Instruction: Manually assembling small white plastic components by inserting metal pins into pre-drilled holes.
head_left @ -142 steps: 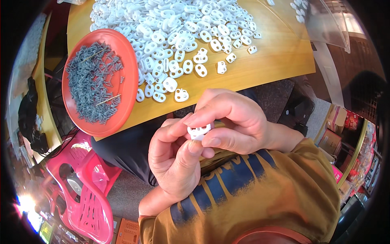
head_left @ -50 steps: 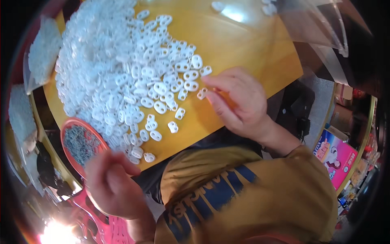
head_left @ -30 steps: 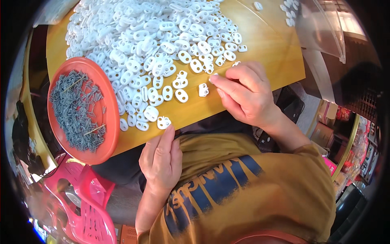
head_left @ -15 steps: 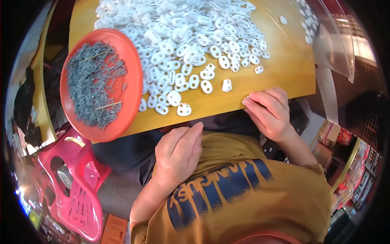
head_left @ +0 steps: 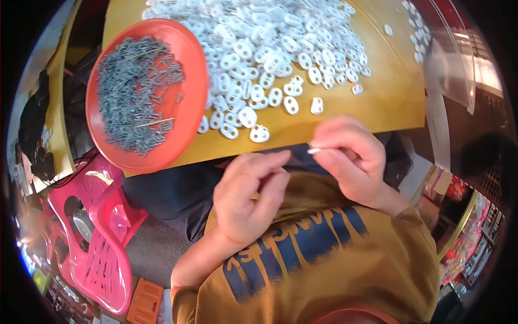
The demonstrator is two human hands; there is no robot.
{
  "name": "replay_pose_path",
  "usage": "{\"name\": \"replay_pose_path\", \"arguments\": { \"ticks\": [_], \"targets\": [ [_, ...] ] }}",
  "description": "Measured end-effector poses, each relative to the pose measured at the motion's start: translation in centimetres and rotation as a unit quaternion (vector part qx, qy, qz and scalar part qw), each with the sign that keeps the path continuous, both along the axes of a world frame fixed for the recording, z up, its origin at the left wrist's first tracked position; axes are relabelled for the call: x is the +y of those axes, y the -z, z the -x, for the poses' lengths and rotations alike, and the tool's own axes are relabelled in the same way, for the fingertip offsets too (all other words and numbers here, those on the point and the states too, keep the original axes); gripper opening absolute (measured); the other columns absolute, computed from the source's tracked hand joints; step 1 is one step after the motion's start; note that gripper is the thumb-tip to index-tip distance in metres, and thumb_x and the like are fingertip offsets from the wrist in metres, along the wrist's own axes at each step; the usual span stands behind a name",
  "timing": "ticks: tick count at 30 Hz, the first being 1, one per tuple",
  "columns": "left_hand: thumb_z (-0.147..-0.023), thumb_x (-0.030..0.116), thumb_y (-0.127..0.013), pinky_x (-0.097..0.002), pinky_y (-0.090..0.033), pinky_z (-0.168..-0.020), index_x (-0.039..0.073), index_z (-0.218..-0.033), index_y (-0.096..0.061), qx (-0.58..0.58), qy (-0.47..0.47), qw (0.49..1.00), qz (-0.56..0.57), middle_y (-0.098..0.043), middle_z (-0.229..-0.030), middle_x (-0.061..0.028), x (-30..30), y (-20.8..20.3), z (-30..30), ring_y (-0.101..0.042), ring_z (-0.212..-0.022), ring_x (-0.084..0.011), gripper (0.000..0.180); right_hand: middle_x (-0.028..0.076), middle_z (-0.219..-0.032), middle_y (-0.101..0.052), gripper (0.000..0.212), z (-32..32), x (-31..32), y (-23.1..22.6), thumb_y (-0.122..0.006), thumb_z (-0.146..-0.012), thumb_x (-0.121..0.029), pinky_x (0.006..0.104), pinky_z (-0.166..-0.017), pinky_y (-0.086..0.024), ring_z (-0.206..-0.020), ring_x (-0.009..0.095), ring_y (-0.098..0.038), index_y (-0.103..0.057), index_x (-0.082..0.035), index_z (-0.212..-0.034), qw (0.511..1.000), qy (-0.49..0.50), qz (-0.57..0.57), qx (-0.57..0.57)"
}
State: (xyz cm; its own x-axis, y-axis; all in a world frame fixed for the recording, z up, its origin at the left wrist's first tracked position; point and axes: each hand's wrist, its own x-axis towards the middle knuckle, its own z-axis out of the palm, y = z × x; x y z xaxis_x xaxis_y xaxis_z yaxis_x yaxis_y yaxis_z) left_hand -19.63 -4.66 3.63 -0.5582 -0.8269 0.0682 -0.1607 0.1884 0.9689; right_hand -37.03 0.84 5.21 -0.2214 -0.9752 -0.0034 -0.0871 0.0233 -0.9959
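My right hand (head_left: 353, 162) is closed in a pinch just off the table's near edge, and a small white plastic piece (head_left: 313, 152) shows at its thumb and fingertips. To its left, my left hand (head_left: 249, 195) hovers over my lap. Its index finger and thumb are apart, the other fingers bent, and I see nothing between them. A big heap of white oval plastic pieces (head_left: 275, 43) with two holes covers much of the wooden table (head_left: 388, 108). Left of the heap stands a red plate (head_left: 189, 81) with many small grey metal parts (head_left: 129, 97).
Two thin sticks lie among the grey parts. A few white pieces (head_left: 259, 133) are spread near the table's front edge. More lie at the far right beside a clear plastic sheet (head_left: 453, 59). A pink plastic chair (head_left: 102, 259) stands to the left.
My right hand has shifted a little down and left, and the white piece now shows plainly at its fingertips. My left hand has moved right, its thumb and index finger parting.
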Motion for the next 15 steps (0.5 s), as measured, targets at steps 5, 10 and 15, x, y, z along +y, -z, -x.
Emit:
{"name": "replay_pose_path", "arguments": {
  "ticks": [5, 10, 15],
  "targets": [
    [-0.084, -0.001, -0.052, -0.0167, -0.040, -0.055, -0.002, -0.108, -0.052, 0.144, -0.032, 0.949, -0.277, -0.053, -0.088, -0.0052, 0.7, -0.1, -0.8, -0.048, -0.062, -0.0049, 0.023, 0.008, -0.090, -0.058, 0.012, -2.1, -1.4, 0.2, -0.052, -0.087, -0.002, 0.0237, -0.069, -0.046, -0.080, 0.012, -0.056, -0.056, 0.002, -0.098, 0.959, -0.066, -0.006, -0.276],
    [-0.084, 0.001, -0.054, -0.0165, -0.039, -0.056, -0.003, -0.107, -0.051, 0.205, -0.027, 0.948, -0.242, -0.054, -0.087, -0.0056, 0.8, 0.0, -1.2, -0.048, -0.064, -0.0054, 0.024, 0.007, -0.090, -0.058, 0.014, -2.9, -1.0, 0.3, -0.050, -0.089, -0.002, 0.0231, -0.071, -0.047, -0.080, 0.012, -0.057, -0.054, 0.003, -0.101, 0.922, -0.066, -0.049, -0.378],
    [-0.081, -0.001, -0.057, -0.0187, -0.039, -0.058, -0.002, -0.101, -0.053, 0.156, -0.035, 0.968, -0.191, -0.054, -0.087, -0.0061, 1.0, 0.4, -1.4, -0.049, -0.069, -0.0082, 0.020, 0.007, -0.091, -0.057, 0.013, -2.6, -0.7, 0.6, -0.053, -0.085, 0.000, 0.0231, -0.070, -0.045, -0.081, 0.012, -0.056, -0.055, 0.002, -0.098, 0.966, -0.092, -0.032, -0.238]
  ]
}}
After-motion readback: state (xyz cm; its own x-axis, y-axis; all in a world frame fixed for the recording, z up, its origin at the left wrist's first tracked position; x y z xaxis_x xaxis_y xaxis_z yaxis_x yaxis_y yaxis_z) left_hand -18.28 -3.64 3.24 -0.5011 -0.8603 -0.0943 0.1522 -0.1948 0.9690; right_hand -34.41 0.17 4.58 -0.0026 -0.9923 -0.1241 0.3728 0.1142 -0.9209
